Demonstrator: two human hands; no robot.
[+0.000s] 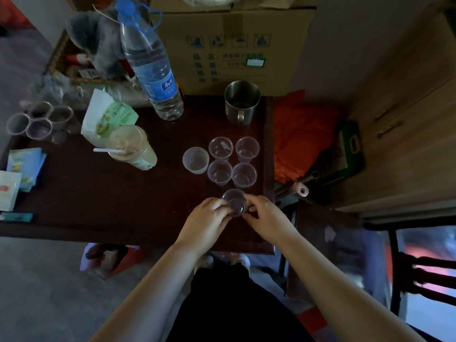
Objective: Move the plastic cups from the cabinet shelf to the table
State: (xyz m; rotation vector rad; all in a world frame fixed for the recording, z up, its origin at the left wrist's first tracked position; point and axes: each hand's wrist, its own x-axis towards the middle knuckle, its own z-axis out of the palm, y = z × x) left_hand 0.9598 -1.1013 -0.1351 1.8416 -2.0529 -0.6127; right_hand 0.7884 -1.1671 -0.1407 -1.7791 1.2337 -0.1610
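Note:
A clear plastic cup point(235, 202) is held upright between both hands just above the dark wooden table point(98, 193). My left hand point(206, 218) grips its left side and my right hand point(266, 215) grips its right side. Just beyond it, several clear cups point(232, 162) stand upright in a tight group near the table's right edge, with a cloudier white cup point(195, 160) on their left. Another cluster of clear cups point(39, 120) stands at the table's far left.
A large water bottle point(150, 62), a steel mug point(241, 102), a lidded drink with a straw point(133, 146) and a green-white packet point(108, 114) stand on the table. A cardboard box point(234, 43) sits behind. A wooden cabinet point(407, 119) and a chair point(419, 267) are on the right.

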